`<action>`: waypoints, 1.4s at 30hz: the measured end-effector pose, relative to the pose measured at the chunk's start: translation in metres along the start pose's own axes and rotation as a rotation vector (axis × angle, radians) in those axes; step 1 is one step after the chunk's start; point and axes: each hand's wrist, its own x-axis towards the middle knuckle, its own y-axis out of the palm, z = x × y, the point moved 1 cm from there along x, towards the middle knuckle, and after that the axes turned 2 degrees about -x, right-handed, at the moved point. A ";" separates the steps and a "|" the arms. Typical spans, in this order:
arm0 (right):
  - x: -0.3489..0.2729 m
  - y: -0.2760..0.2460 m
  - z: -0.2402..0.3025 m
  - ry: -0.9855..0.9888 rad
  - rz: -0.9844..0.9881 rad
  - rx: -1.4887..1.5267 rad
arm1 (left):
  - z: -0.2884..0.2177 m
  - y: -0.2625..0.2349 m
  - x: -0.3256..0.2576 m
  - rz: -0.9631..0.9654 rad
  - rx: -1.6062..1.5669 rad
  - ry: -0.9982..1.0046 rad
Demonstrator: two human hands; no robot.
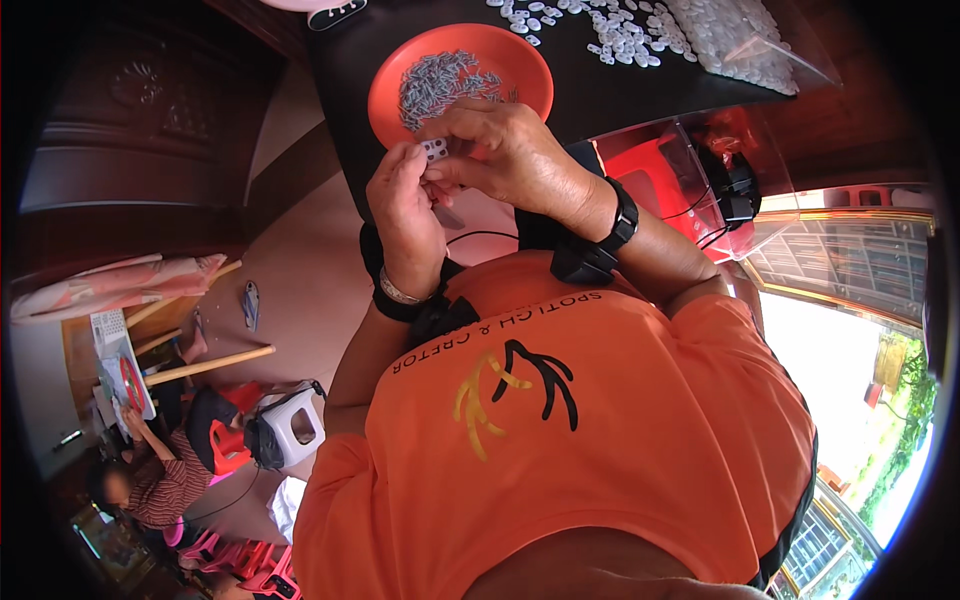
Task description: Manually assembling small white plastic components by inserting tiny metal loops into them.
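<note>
Just in front of the near rim of an orange plate (541, 85), both my hands meet around a small white plastic piece (434, 150) with dark holes or spots. My left hand (404, 215) pinches it from the left, thumb upward. From the right, my right hand (515, 158) has its fingers closed on the same piece and partly covers it. A pile of small grey screw-like pins (440, 88) lies in the plate. Whether a pin is also between my fingers is hidden.
The plate stands on a black table (345, 105). Several loose white plastic pieces (625, 38) lie at its far side, beside a clear bag (725, 45) full of them. A red stool (645, 175) is under the right side. Another person (165, 475) sits at far left.
</note>
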 end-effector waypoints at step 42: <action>-0.010 0.002 0.015 -0.031 -0.089 0.046 | -0.011 0.000 -0.007 -0.021 0.129 0.111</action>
